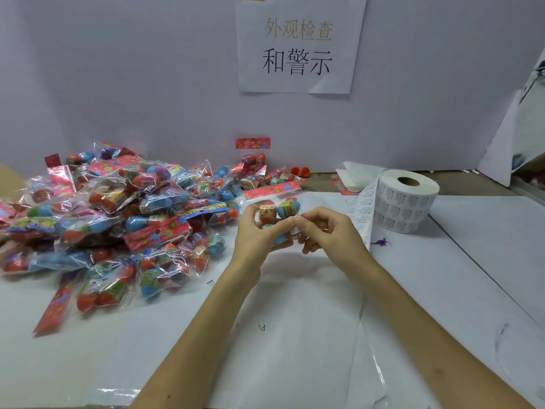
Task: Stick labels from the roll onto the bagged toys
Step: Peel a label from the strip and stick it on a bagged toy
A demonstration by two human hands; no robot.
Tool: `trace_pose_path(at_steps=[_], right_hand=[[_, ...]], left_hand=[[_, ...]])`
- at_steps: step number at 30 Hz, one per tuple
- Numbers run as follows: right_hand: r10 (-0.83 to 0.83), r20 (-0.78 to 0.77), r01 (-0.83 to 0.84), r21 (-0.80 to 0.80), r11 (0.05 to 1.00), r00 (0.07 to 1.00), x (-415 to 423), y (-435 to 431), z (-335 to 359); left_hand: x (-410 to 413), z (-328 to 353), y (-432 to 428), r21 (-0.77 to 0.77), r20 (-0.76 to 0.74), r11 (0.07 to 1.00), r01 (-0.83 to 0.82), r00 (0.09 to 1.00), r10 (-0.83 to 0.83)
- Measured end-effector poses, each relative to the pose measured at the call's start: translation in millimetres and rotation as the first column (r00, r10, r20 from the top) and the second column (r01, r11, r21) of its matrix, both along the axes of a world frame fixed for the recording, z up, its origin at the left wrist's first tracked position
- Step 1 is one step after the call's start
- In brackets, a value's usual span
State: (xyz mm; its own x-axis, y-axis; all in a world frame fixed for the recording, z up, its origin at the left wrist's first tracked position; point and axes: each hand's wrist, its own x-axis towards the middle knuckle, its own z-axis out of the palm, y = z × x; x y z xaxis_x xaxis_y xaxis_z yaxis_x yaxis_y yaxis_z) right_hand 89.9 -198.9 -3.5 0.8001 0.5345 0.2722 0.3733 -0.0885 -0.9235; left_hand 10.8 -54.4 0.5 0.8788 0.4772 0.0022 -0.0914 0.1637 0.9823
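Note:
My left hand (259, 231) holds a clear bagged toy (278, 209) with red and blue eggs and a pink flowered header, lifted above the white table. My right hand (327, 228) meets it from the right, thumb and fingers pressing a small white label (295, 228) against the bag's front. The label roll (408, 199) stands on the table to the right of my hands, and its loose printed strip (361, 214) hangs down behind my right hand.
A big pile of bagged toys (118, 219) covers the left of the table, reaching back to the wall. Folded white paper (354, 172) lies behind the roll. A printed sign (298, 45) hangs on the wall. A tiny purple figure (382, 242) lies near the strip.

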Motion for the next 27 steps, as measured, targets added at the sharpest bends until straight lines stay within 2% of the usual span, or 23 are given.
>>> trace_pose_path(at_steps=[5, 7, 10, 12, 16, 21, 27], right_hand=[[0.062, -0.079, -0.058, 0.053, 0.997, 0.995, 1.0, -2.4, 2.2], [0.040, -0.034, -0.039, 0.032, 0.999, 0.999, 0.0, -1.4, 1.0], [-0.003, 0.112, 0.011, -0.074, 0.997, 0.994, -1.4, -2.1, -0.6], [0.015, 0.127, -0.001, -0.104, 0.995, 0.992, -1.3, -3.2, 0.8], [0.025, 0.053, -0.022, -0.056, 0.998, 0.998, -1.6, -1.6, 1.2], [0.016, 0.047, -0.013, -0.053, 0.999, 0.999, -1.0, -0.9, -0.2], [0.034, -0.090, -0.032, 0.030, 0.999, 0.995, 0.0, -4.1, 5.1]], left_hand=[[-0.1, 0.4, 2.3, -0.030, 0.007, 0.999, 0.011, 1.000, -0.011], [-0.6, 0.6, 2.6, -0.037, -0.001, 0.999, 0.018, 1.000, -0.018], [-0.8, 0.5, 2.3, -0.027, -0.018, 0.999, 0.019, 1.000, -0.020], [0.1, 0.2, 2.5, -0.030, -0.032, 0.999, 0.016, 0.999, -0.017], [0.8, 0.0, 3.1, -0.020, -0.035, 1.000, 0.011, 0.999, -0.011], [1.3, -2.0, 2.2, 0.005, -0.034, 1.000, -0.002, 0.999, 0.002], [2.8, -1.7, -1.2, 0.030, -0.030, 1.000, 0.004, 1.000, -0.003]])
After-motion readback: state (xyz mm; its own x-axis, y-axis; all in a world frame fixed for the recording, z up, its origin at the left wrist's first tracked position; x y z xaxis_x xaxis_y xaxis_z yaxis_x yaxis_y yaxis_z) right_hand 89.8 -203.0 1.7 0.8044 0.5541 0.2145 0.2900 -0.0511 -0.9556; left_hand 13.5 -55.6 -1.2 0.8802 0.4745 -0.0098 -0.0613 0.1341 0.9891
